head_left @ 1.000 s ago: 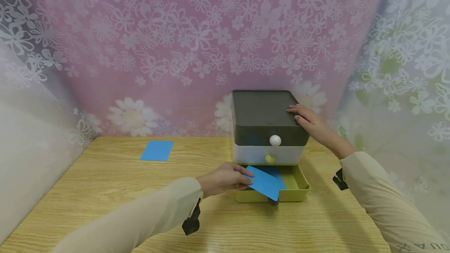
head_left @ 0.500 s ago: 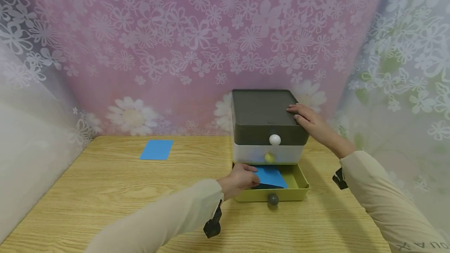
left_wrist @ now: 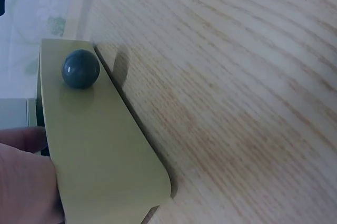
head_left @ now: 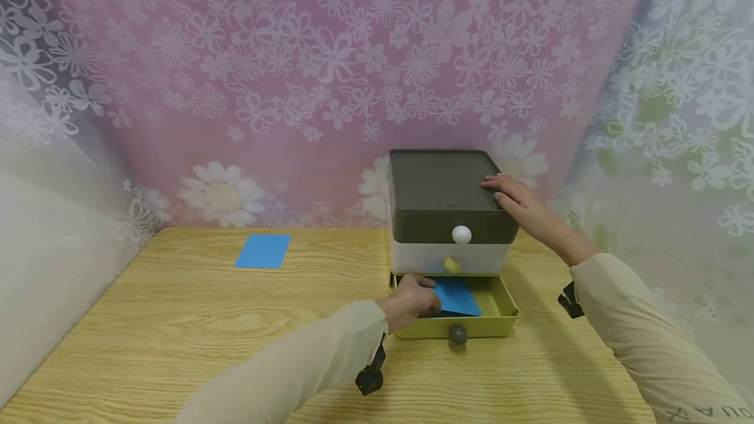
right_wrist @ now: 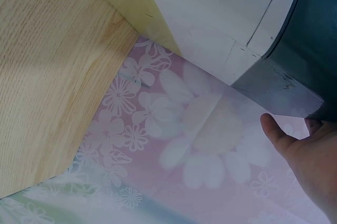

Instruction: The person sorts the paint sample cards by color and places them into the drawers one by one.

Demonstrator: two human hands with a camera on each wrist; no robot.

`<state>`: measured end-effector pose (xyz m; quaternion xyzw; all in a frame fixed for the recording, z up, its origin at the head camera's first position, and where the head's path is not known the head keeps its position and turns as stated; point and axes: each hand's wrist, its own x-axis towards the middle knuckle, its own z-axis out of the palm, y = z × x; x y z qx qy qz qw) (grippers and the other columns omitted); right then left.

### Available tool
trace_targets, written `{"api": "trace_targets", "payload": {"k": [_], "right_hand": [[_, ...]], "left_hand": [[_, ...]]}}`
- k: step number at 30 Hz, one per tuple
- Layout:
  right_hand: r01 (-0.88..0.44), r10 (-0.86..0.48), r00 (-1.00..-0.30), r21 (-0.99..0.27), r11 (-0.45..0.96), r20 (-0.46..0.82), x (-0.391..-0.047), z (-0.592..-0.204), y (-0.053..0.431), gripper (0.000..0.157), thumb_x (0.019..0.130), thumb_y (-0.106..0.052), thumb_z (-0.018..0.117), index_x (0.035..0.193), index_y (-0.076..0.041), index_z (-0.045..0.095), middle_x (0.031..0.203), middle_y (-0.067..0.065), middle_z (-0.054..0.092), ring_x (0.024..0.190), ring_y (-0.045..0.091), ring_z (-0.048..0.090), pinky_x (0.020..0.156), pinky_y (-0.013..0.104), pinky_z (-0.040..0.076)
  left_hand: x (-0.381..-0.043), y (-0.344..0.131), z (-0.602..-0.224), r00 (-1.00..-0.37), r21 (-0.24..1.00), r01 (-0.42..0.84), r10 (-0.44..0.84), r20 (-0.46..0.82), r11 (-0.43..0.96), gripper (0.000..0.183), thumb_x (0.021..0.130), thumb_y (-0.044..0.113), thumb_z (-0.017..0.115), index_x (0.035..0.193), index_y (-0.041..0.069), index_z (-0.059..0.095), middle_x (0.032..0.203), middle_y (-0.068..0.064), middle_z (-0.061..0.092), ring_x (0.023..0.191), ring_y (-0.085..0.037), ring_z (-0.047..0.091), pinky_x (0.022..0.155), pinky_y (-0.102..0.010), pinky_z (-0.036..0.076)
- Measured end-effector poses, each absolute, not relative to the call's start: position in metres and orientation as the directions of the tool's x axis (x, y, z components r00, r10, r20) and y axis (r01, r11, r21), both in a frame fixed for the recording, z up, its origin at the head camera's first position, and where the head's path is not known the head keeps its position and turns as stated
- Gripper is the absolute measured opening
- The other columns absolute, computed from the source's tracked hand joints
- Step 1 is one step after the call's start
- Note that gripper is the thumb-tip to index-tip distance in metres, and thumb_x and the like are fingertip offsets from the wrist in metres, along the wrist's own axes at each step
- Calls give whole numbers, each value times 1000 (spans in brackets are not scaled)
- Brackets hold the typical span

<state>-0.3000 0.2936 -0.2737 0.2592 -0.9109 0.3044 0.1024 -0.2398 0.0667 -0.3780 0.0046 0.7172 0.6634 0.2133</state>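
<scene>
A stack of drawers (head_left: 450,178) stands at the right, dark grey on top, white in the middle and yellow-green below. Its lowest drawer (head_left: 485,327) is pulled out and shows a round dark grey knob (left_wrist: 81,69). My left hand (head_left: 409,303) reaches over the drawer's left front, fingers curled at the left edge of a blue card (head_left: 456,296) inside. Those fingertips are partly hidden; the wrist view shows the hand behind the drawer front. My right hand (head_left: 521,208) rests on the right edge of the stack's top, thumb (right_wrist: 276,132) along its side.
Another blue card (head_left: 262,250) lies flat at the back left of the wooden table (head_left: 206,319). A flowered pink curtain (head_left: 318,84) hangs behind the table. White (head_left: 461,235) and yellow-green (head_left: 452,265) knobs mark the upper drawers.
The left hand has moved right and into the pulled-out drawer, lowering the blue card it held tilted over the drawer's front. The right hand stays in place.
</scene>
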Motion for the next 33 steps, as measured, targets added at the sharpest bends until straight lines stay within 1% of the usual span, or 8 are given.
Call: {"api": "trace_targets", "payload": {"k": [5, 9, 15, 20, 23, 26, 29, 33], "right_hand": [[-537, -409, -843, -500, 680, 349, -300, -274, 294, 39, 99, -17, 37, 132, 2, 43, 143, 23, 31, 137, 42, 14, 107, 62, 13], [-540, -411, -841, -500, 677, 352, -301, -274, 294, 38, 99, -17, 37, 132, 2, 43, 143, 23, 32, 137, 42, 14, 106, 62, 13], [-545, -416, -838, -509, 666, 353, -301, -274, 294, 38, 99, -15, 37, 131, 4, 42, 142, 25, 32, 137, 43, 14, 106, 62, 12], [-539, -413, -842, -506, 673, 348, -301, -275, 295, 38, 99, -16, 37, 132, 2, 42, 142, 24, 31, 137, 43, 14, 106, 62, 13], [-539, -412, -842, -504, 675, 348, -300, -275, 295, 38, 99, -16, 37, 132, 2, 43, 143, 24, 31, 137, 42, 14, 106, 62, 13], [-537, -411, -843, -510, 672, 346, -300, -275, 294, 38, 99, -16, 37, 132, 2, 43, 143, 24, 31, 137, 42, 13, 106, 63, 13], [-538, -412, -842, -511, 671, 347, -299, -274, 294, 38, 99, -16, 36, 132, 2, 42, 143, 24, 31, 137, 42, 13, 106, 63, 13], [-543, -415, -839, -506, 670, 352, -301, -274, 294, 38, 99, -16, 36, 132, 3, 42, 142, 25, 31, 136, 43, 14, 105, 62, 13]], "left_hand": [[-241, 65, -378, -901, 953, -269, 313, -299, 138, 44, 76, -12, 57, 119, -9, 47, 119, -21, 49, 84, -19, 55, 72, -36, 53], [-241, 62, -374, -882, 943, -282, 338, -328, 179, 48, 79, -7, 59, 125, -7, 44, 125, -19, 47, 66, -13, 44, 59, -30, 44], [-239, 59, -367, -850, 928, -299, 379, -366, 224, 54, 82, -2, 60, 132, -6, 38, 131, -16, 43, 72, -16, 38, 62, -29, 33], [-236, 53, -361, -841, 929, -308, 399, -366, 204, 55, 84, -2, 58, 134, -6, 36, 132, -17, 44, 54, -14, 23, 58, -28, 26], [-235, 46, -358, -847, 938, -275, 408, -341, 213, 51, 84, -1, 58, 131, -5, 40, 124, -16, 48, 51, -11, 30, 56, -27, 31], [-234, 37, -355, -870, 951, -197, 404, -282, 239, 43, 83, 1, 60, 124, -3, 48, 119, -15, 51, 74, -16, 54, 70, -32, 47], [-233, 25, -354, -899, 960, -74, 397, -182, 272, 34, 82, 5, 61, 116, 0, 56, 121, -15, 53, 108, -26, 53, 89, -40, 48], [-232, 2, -354, -914, 943, 107, 405, -31, 315, 29, 85, 10, 61, 113, 6, 61, 114, -10, 60, 104, -24, 57, 81, -33, 51]]}}
